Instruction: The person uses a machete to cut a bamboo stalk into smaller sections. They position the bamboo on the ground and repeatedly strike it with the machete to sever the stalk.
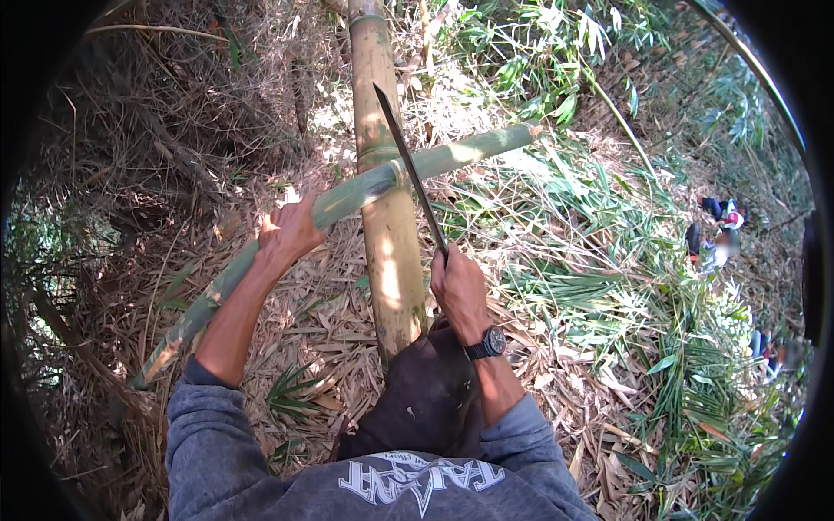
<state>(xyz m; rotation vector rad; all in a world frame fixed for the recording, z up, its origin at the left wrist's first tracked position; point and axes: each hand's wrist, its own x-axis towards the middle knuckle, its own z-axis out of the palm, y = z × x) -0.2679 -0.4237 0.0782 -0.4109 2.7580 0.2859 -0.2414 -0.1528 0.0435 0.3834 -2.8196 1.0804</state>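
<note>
A green bamboo pole (460,154) lies slantwise across a thicker, yellowish bamboo trunk (385,252), its right end farther from me than its left. My left hand (291,227) is closed around the green pole, left of the crossing. In my right hand (460,286) is the handle of a long, dark-bladed machete (408,165). Its blade points away from me and passes over the green pole close to a pale joint ring, just right of the trunk. Whether the edge touches the pole I cannot tell. A black watch (486,343) sits on my right wrist.
Dry bamboo leaves (304,330) litter the ground around me. Tangled dry branches (165,130) fill the far left. Cut green leaves (565,252) and stems lie to the right. Several people (717,234) are at the far right edge. My dark-clothed knee (426,391) is at the trunk's near end.
</note>
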